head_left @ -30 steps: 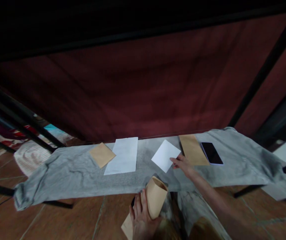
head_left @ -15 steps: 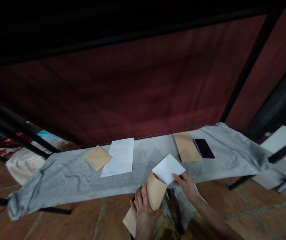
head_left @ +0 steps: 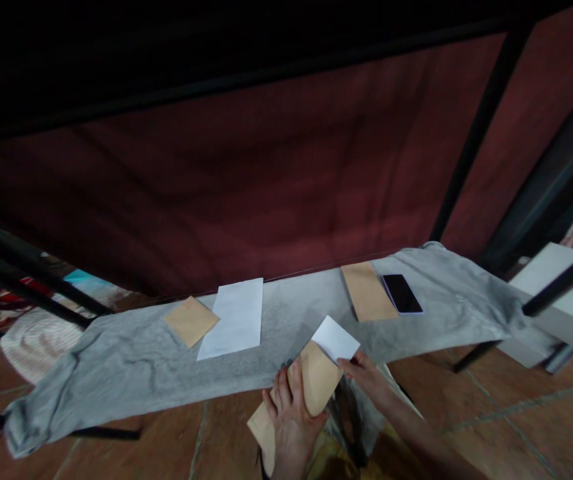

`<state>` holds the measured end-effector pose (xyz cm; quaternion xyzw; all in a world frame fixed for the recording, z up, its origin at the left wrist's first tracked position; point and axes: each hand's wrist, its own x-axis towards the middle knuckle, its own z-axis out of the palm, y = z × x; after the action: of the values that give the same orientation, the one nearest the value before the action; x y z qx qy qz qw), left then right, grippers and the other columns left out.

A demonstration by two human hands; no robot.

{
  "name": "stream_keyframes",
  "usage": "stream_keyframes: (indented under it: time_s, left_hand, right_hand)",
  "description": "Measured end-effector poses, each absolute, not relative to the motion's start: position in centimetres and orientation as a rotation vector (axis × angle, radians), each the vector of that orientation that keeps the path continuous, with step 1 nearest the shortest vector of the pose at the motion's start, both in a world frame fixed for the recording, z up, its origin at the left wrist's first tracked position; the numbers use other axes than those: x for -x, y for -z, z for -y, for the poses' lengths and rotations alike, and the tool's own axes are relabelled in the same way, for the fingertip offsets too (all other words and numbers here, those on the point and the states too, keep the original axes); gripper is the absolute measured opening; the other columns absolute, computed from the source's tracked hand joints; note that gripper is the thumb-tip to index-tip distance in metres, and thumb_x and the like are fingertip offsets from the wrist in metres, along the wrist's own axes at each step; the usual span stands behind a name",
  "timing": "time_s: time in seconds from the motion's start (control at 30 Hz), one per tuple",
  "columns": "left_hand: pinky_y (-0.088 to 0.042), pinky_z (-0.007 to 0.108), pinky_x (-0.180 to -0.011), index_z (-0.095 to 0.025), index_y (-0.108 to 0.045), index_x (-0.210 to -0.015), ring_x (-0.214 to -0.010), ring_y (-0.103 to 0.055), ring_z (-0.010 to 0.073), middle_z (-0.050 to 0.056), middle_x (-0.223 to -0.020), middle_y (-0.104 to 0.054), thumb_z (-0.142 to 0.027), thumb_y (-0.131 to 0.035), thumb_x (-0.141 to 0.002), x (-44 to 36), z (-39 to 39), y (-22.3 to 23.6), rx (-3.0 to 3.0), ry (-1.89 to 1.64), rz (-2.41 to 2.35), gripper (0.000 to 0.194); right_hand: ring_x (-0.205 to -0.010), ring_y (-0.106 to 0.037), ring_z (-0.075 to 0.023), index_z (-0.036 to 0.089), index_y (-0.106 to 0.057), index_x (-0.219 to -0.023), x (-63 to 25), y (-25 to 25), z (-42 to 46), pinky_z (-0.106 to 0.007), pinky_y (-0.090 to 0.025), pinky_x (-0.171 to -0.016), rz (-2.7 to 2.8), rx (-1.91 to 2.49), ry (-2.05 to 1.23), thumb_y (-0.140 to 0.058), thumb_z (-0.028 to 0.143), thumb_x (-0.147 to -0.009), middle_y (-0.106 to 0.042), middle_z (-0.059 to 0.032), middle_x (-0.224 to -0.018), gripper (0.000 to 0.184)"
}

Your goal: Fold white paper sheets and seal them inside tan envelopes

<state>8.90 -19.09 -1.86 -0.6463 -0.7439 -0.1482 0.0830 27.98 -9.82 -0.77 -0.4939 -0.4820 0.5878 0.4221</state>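
Observation:
My left hand [head_left: 289, 417] grips a brown envelope [head_left: 311, 387] by its side, mouth held open and pointing up toward the bench. My right hand [head_left: 366, 377] pinches the lower corner of a folded white paper [head_left: 335, 338], whose bottom part sits inside the envelope's mouth. Both hands hover at the near edge of a bench covered with a grey cloth [head_left: 131, 360].
On the grey cloth lie a small brown envelope [head_left: 191, 321], a white sheet [head_left: 233, 317], a longer brown envelope [head_left: 368, 291] and a black phone [head_left: 401, 293]. A dark red curtain hangs behind. Black metal bars cross left and right; a white box [head_left: 561, 293] stands at the right.
My right hand lifted the white paper off the cloth, carried it back to the envelope in my left hand, and slid it partway in. The view shifted slightly right.

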Motion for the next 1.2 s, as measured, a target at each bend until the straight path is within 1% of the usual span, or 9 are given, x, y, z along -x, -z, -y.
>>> stream_keyframes:
  time_s: [0.13, 0.27, 0.4, 0.57, 0.73, 0.87, 0.97, 1.03, 1.2]
  left_hand:
    - [-0.025, 0.063, -0.115, -0.018, -0.012, -0.159, -0.138, -0.040, 0.0378, 0.018, -0.144, -0.049, -0.027, -0.074, -0.069, -8.3, 18.8, 1.6, 1.941, 0.451, 2.178, 0.110]
    - [-0.024, 0.062, -0.116, -0.021, -0.011, -0.160, -0.140, -0.038, 0.0380, 0.017, -0.147, -0.046, -0.030, -0.075, -0.070, -8.2, 18.9, 1.9, 1.958, 0.466, 2.163, 0.110]
    - [-0.024, 0.060, -0.117, -0.020, -0.011, -0.160, -0.141, -0.037, 0.0376, 0.017, -0.147, -0.046, -0.030, -0.073, -0.072, -9.1, 18.8, 1.5, 1.999, 0.487, 2.143, 0.108]
    - [-0.025, 0.062, -0.115, -0.022, -0.009, -0.160, -0.141, -0.037, 0.0376, 0.018, -0.150, -0.044, -0.024, -0.073, -0.071, -9.2, 18.5, 0.8, 2.048, 0.497, 2.113, 0.110]
    - [-0.021, 0.062, -0.118, -0.022, -0.019, -0.159, -0.143, -0.035, 0.0372, 0.017, -0.151, -0.044, -0.024, -0.074, -0.072, -8.3, 18.3, 0.9, 2.145, 0.506, 2.015, 0.103]
    - [-0.021, 0.061, -0.119, -0.022, -0.019, -0.159, -0.144, -0.034, 0.0358, 0.016, -0.152, -0.044, -0.021, -0.073, -0.072, -8.3, 18.2, 0.9, 2.154, 0.509, 1.998, 0.103]
    - [-0.020, 0.063, -0.119, -0.022, -0.017, -0.160, -0.145, -0.033, 0.0359, 0.016, -0.154, -0.042, -0.019, -0.071, -0.072, -8.5, 18.1, 0.7, 2.184, 0.499, 1.974, 0.103]
    - [-0.019, 0.064, -0.119, -0.021, -0.018, -0.159, -0.146, -0.032, 0.0366, 0.016, -0.155, -0.040, -0.019, -0.072, -0.072, -8.6, 18.0, 0.7, 2.206, 0.507, 1.958, 0.103]
    - [-0.021, 0.065, -0.118, -0.021, -0.020, -0.159, -0.147, -0.030, 0.0382, 0.017, -0.157, -0.038, -0.020, -0.072, -0.071, -8.7, 17.7, 0.5, 2.252, 0.530, 1.925, 0.102]
  right_hand:
    - [-0.092, -0.066, -0.0277, 0.024, -0.070, -0.096, -28.4, 0.0, 9.5, -0.039, -0.055, -0.078, 1.008, 1.218, -1.472, -0.070, 0.063, -0.069, -0.073, -0.0069, -0.096, 0.048]
    - [-0.073, -0.060, -0.0220, 0.022, -0.066, -0.079, -29.5, 0.5, 7.6, -0.033, -0.049, -0.065, 1.061, 1.264, -1.338, -0.069, 0.064, -0.068, -0.065, -0.0019, -0.072, 0.044]
    - [-0.063, -0.053, -0.0174, 0.021, -0.062, -0.062, -29.2, 1.1, 7.2, -0.031, -0.043, -0.061, 1.261, 1.276, -1.443, -0.071, 0.056, -0.065, -0.056, 0.0016, -0.060, 0.036]
    - [-0.063, -0.055, -0.0154, 0.022, -0.065, -0.063, -28.5, 1.0, 8.3, -0.027, -0.043, -0.060, 1.316, 1.253, -1.589, -0.068, 0.044, -0.065, -0.059, 0.0031, -0.061, 0.022]
    - [-0.054, -0.051, -0.0138, 0.021, -0.066, -0.059, -28.6, 0.8, 8.2, -0.024, -0.038, -0.052, 1.352, 1.268, -1.687, -0.070, 0.031, -0.058, -0.057, 0.0038, -0.053, 0.011]
    - [-0.063, -0.057, -0.0160, 0.022, -0.067, -0.067, -28.6, 0.8, 7.6, -0.026, -0.044, -0.058, 1.310, 1.275, -1.615, -0.068, 0.031, -0.061, -0.062, 0.0032, -0.061, 0.011]
    - [-0.075, -0.062, -0.0183, 0.023, -0.068, -0.084, -28.4, 1.0, 7.3, -0.028, -0.049, -0.066, 1.258, 1.287, -1.559, -0.067, 0.031, -0.063, -0.066, 0.0028, -0.074, 0.023]
    - [-0.074, -0.063, -0.0188, 0.022, -0.068, -0.091, -28.3, 1.2, 7.3, -0.029, -0.051, -0.066, 1.243, 1.299, -1.573, -0.067, 0.029, -0.065, -0.068, 0.0021, -0.076, 0.028]
    - [-0.066, -0.063, -0.0179, 0.018, -0.069, -0.081, -28.2, 2.0, 7.5, -0.029, -0.051, -0.063, 1.261, 1.340, -1.643, -0.063, 0.025, -0.068, -0.070, -0.0017, -0.073, 0.016]
